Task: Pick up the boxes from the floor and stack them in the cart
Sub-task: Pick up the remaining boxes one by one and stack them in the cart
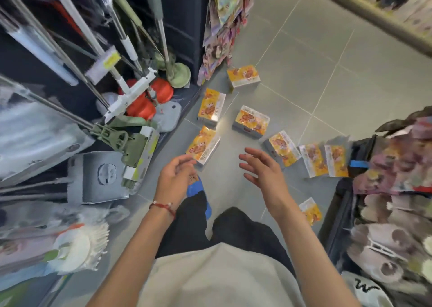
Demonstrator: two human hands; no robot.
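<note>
no boxes lifted yet, both grips empty

about eight orange-yellow printed cardboard boxes (pixel 251 120) lay scattered on the grey tiled floor (pixel 350 72), none in hand, none seen stacked. left grip (pixel 174 178) and right grip (pixel 261 168) hovered open, fingers relaxed, near the nearest box (pixel 203 146). dark frame (pixel 341 208) at right was likely the cart. judged the whole task left. box print too blurred to read.
</note>
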